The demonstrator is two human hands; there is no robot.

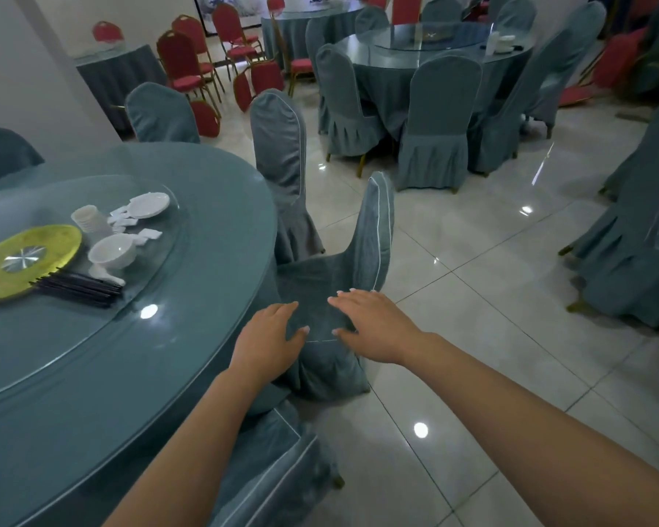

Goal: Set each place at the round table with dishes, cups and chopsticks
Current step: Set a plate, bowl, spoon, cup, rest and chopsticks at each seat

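Observation:
The round table [191, 359] fills the left side, covered in teal cloth with a glass turntable [160, 256] on it. On the turntable lie stacked white cups [88, 218], white plates [148, 204], a white bowl [113, 252], small white dishes [124, 221], a white spoon [107, 275], black chopsticks [75, 289] and a gold centre disc [20, 264]. Both my hands reach over the seat of a teal covered chair [362, 260] beside the table. My left hand [269, 338] and my right hand [373, 323] are flat with fingers spread and hold nothing.
Another covered chair [282, 161] stands at the table's rim beyond, and one [271, 465] sits right under my arms. A second set table [427, 51] with chairs is across the tiled floor. Red chairs [206, 58] are stacked at the back.

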